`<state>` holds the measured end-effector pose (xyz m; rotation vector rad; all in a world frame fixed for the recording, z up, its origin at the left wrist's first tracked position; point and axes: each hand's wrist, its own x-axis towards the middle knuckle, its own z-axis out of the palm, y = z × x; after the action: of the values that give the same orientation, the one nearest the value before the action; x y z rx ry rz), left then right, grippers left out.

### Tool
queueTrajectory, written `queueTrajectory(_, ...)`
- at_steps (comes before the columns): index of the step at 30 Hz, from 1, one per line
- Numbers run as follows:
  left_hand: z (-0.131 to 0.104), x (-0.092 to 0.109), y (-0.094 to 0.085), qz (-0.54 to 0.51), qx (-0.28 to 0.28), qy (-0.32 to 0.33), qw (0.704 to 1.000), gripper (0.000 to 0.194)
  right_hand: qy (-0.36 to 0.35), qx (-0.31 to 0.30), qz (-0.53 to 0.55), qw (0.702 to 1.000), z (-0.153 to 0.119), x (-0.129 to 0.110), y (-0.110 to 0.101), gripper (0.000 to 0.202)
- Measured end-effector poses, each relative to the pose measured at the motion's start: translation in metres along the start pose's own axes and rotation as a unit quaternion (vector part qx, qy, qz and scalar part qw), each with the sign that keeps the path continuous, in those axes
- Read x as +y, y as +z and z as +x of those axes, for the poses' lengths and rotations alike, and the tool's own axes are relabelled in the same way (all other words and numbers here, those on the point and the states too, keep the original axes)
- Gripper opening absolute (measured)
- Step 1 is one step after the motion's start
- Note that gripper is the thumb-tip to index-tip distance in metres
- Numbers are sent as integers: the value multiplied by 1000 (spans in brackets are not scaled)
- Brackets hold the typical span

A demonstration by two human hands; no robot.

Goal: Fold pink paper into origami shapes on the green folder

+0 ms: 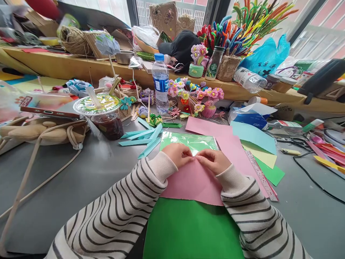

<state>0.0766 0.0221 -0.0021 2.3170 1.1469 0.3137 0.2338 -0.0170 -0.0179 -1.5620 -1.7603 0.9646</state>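
Note:
My left hand point(178, 154) pinches the far edge of a pink sheet of paper point(192, 183). Close beside it, my right hand point(211, 159) pinches the same edge, and the fingertips of both hands nearly meet. The sheet bulges slightly below them. Under it lies a large green sheet point(192, 230), running to the bottom of the view. Just beyond my hands is a shiny clear-covered green packet point(188, 140). More pink paper point(223, 140) lies to the right, with a patterned ruler point(262, 176) along its edge.
Folded light-blue paper strips point(151, 138) lie left of the packet, near a lidded drink cup point(105, 115). A water bottle point(161, 86) stands behind. Blue, yellow and green sheets point(254, 138), scissors point(293, 142) and a black cable point(312, 176) are at right. A cluttered shelf point(129, 77) spans the back.

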Motion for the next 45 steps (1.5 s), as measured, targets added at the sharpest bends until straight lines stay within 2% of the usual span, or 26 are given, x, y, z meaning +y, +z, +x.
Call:
queueTrajectory(4,-3,3,0,48,19,8,999,18,18,-13,20,1000,0,1,0,21)
queueTrajectory(12,-5,5,1,85,7,-9,996,23,26,-8,25,999,-3,-2,0,22)
queueTrajectory(21,-9,9,1,83,20,-11,996,26,17,-5,51,999,-4,-2,1,20)
queueTrajectory(45,-14,19,-3,115,2,2,993,24,42,0,59,997,-8,-8,-1,20)
